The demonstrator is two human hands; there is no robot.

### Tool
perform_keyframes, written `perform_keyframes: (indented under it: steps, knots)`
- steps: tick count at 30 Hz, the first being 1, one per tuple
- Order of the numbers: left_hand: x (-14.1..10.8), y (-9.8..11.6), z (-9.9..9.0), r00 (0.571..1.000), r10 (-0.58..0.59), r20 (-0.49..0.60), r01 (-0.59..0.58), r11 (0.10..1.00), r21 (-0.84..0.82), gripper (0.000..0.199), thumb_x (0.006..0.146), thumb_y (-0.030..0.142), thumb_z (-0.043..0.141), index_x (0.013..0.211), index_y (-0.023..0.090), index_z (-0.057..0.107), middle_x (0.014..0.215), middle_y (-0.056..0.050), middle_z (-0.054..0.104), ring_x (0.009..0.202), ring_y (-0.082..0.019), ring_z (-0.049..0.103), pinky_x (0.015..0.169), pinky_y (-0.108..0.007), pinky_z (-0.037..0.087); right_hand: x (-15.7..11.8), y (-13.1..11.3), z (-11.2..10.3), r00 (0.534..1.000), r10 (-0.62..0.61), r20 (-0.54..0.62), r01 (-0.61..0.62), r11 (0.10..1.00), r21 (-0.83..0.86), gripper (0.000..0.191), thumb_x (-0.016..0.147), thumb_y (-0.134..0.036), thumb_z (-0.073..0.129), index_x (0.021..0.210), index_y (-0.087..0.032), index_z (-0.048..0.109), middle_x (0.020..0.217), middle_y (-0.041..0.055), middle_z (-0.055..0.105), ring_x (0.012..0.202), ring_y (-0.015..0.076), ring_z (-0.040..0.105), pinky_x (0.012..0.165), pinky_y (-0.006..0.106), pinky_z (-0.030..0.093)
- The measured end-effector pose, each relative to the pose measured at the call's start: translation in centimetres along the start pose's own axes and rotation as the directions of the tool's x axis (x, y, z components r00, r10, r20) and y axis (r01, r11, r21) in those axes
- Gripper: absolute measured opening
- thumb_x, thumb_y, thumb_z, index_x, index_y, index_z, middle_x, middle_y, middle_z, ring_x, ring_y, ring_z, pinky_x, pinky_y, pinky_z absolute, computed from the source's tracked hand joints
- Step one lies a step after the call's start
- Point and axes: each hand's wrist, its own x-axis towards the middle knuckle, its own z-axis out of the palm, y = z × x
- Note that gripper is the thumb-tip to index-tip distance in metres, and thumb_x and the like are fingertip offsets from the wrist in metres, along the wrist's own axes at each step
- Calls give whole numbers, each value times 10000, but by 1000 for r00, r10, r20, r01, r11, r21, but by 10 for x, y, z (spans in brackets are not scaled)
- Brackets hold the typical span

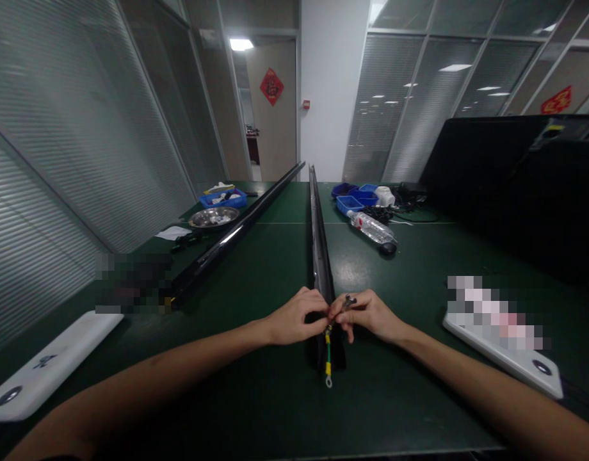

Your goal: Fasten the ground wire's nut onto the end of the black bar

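A long black channel rail [322, 262] lies on the green table, its near end between my hands. My right hand [371, 314] is closed on a small metal wrench [351, 299], whose open-ended jaw points up past the fingers. Thumb and fingers of my left hand [299, 317] are pinched together at the rail, touching the right fingertips; what they grip is hidden. Just below the fingertips, a short green wire [328, 352] with yellow sleeves runs toward me along the rail. It ends in a ring terminal [328, 382].
Another black rail [237, 230] lies diagonally on the left. Beyond it are a metal dish [212, 218] and a blue tray [222, 198]. At right are blue bins [349, 204], a plastic bottle [374, 230] and a white device [506, 358]. A second white device [59, 362] lies left.
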Motion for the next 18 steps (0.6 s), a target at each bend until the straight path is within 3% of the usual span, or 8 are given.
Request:
perform_keyframes:
  steps: [8, 18]
  knots:
    - [-1, 0, -1, 1000, 2, 2, -2, 1000, -9, 177, 1024, 265, 525, 1025, 198, 689, 954, -21, 686, 981, -203, 594, 935, -338, 356, 0, 0, 3, 999, -21, -39, 20, 999, -34, 222, 786, -311, 886, 871, -118, 816, 801, 34, 692, 582, 102, 641, 491, 193, 630]
    - [0, 2, -1, 1000, 3, 7, -3, 1000, -15, 219, 1030, 287, 495, 1001, 189, 689, 943, -33, 686, 982, -208, 587, 953, -348, 352, -2, 1, 4, 998, -40, -46, 36, 996, -77, 191, 796, -281, 879, 848, -110, 812, 870, 56, 723, 592, 121, 717, 541, 203, 644]
